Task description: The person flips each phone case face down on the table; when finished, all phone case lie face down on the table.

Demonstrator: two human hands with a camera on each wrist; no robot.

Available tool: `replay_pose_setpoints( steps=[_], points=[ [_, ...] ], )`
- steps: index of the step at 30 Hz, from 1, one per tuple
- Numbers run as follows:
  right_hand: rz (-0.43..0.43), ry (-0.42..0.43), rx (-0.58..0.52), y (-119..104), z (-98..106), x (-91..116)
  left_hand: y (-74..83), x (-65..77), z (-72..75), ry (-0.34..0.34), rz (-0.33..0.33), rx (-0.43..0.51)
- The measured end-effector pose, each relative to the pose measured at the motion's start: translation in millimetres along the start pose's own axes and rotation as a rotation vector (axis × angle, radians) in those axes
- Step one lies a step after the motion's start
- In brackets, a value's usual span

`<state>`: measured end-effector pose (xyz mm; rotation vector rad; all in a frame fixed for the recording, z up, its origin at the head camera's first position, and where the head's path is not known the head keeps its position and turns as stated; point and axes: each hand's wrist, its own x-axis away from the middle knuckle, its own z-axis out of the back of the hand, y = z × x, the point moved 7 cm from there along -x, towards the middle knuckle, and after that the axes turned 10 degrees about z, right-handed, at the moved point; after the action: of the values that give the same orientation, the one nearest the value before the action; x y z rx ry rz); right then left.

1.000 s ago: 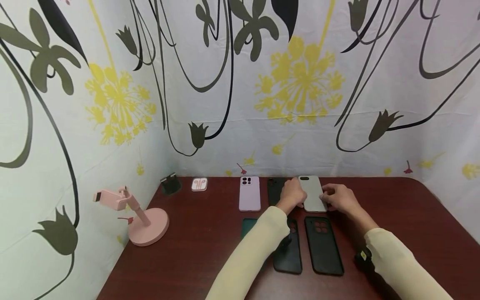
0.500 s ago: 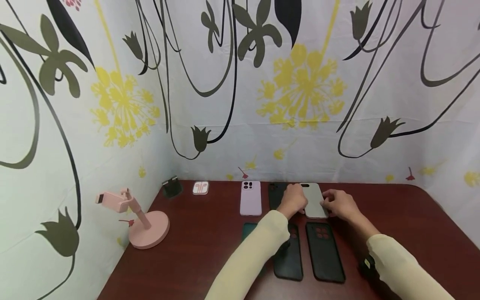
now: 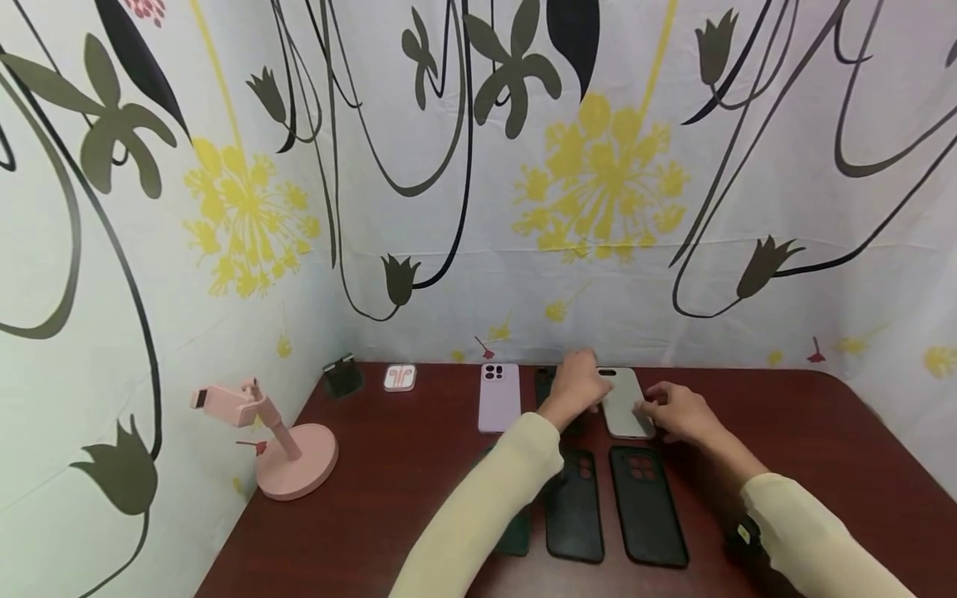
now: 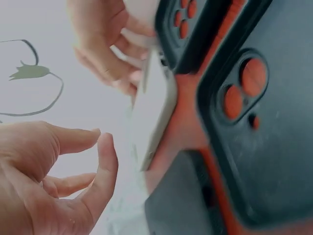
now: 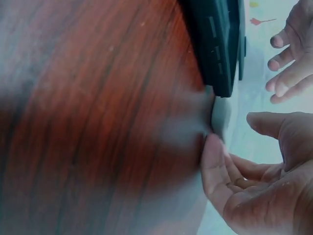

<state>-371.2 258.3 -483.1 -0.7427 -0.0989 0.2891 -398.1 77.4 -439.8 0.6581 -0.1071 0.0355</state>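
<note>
A pale grey phone case (image 3: 625,407) lies at the back of the table in the head view. My right hand (image 3: 679,413) is at its right edge. In the right wrist view its fingertips (image 5: 213,147) touch the case's side while the thumb stands apart. My left hand (image 3: 577,386) is raised over a dark phone case (image 3: 544,382), left of the pale one, and hides most of it. In the left wrist view, the left hand's thumb and a finger come close together with nothing between them.
A lilac phone case (image 3: 499,400) lies in the back row. Nearer are a green case (image 3: 514,533), partly under the left sleeve, and two black cases (image 3: 574,519). A pink phone stand (image 3: 297,461), boxed earphones (image 3: 399,378) and a small dark item (image 3: 343,376) are at left.
My left hand has lifted away from the pale case's left edge, up and slightly left. My right hand stays at the right edge. The head view has shifted slightly.
</note>
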Motion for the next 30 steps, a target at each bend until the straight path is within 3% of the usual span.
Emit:
replay_pose_setpoints(
  steps=[3,8,12,16,19,23,30],
  points=[
    [0.013,-0.004,0.050,-4,3,3,1.1,2.1,10.9,-0.030,-0.026,0.073],
    [0.059,0.050,0.134,-15,2,8,-6.8,3.5,21.1,-0.136,-0.018,0.242],
    [0.094,0.095,0.128,-26,-4,12,-14.4,6.7,35.4,-0.185,0.016,0.365],
    [0.132,0.136,0.117,-43,-12,21,-23.1,12.0,48.3,-0.215,0.007,0.453],
    [0.161,0.164,0.096,-57,-17,29,-32.5,18.7,56.5,-0.236,-0.020,0.461],
    [0.158,0.150,0.031,-71,-27,38,-44.7,29.3,64.7,-0.235,-0.034,0.397],
    [0.025,-0.079,-0.320,-94,-53,52,-62.6,45.0,75.7,-0.237,-0.113,0.237]
  ],
)
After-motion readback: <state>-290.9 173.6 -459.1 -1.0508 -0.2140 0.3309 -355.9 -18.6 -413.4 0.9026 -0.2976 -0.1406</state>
